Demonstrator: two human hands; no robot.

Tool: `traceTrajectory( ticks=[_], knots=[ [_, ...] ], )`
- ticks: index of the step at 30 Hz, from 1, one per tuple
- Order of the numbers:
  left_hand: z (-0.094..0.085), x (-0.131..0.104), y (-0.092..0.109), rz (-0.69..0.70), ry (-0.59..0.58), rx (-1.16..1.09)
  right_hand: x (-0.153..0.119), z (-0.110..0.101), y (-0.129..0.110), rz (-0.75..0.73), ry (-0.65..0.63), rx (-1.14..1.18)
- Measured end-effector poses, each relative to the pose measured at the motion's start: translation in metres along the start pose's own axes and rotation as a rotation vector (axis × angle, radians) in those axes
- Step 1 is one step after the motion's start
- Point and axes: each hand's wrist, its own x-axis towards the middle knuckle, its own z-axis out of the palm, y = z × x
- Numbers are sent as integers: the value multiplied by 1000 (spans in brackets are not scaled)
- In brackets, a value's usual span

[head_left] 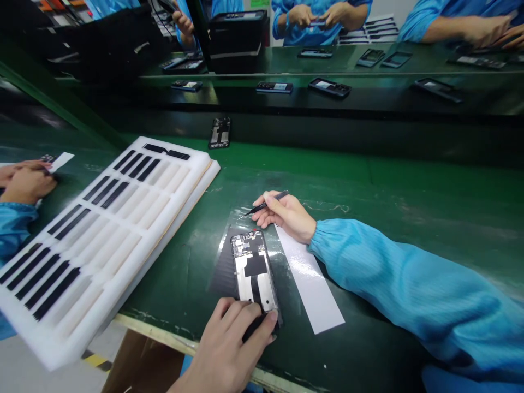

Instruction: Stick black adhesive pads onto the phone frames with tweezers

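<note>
This is a factory floor, an electronics assembly line for phones. A long green workbench (pixel 368 180) runs across the view, with a dark conveyor belt (pixel 368 101) behind it carrying opened phone bodies (pixel 329 87) spaced along its length. Several people in matching blue smocks (pixel 429 295) sit at both sides of the line (those across the belt each bent over a handset). A white foam tray (pixel 123 240) with rows of slots holds black adhesive strips (pixel 39 275), stock for repeated work. On the bench lies an open phone chassis (pixel 254 270) with its boards bare, and a hand holds fine tweezers (pixel 264 204), the tool of small-part assembly.
</note>
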Motion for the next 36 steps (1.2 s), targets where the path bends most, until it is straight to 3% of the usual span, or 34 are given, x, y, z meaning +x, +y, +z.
traceTrajectory(
  ticks=[8,14,17,20,24,28,30,36],
  knots=[
    [2,-7,0,-2,-128,87,1,0,0,27,3,16],
    [-13,3,-8,-81,-216,89,1,1,-2,38,17,22],
    [-17,7,-18,-66,-252,187,1,1,0,44,30,21],
    [-17,12,-20,-165,-321,350,3,1,1,48,39,5],
    [-16,15,-15,-227,-411,454,1,5,-21,49,34,-94],
    [-16,12,-11,-261,-374,466,-25,14,-59,123,-74,-392],
    [-16,10,-10,-293,-337,486,-49,25,-63,180,-120,-639],
    [-13,0,-5,-396,-205,554,-111,61,-7,136,23,-1364]
  ],
)
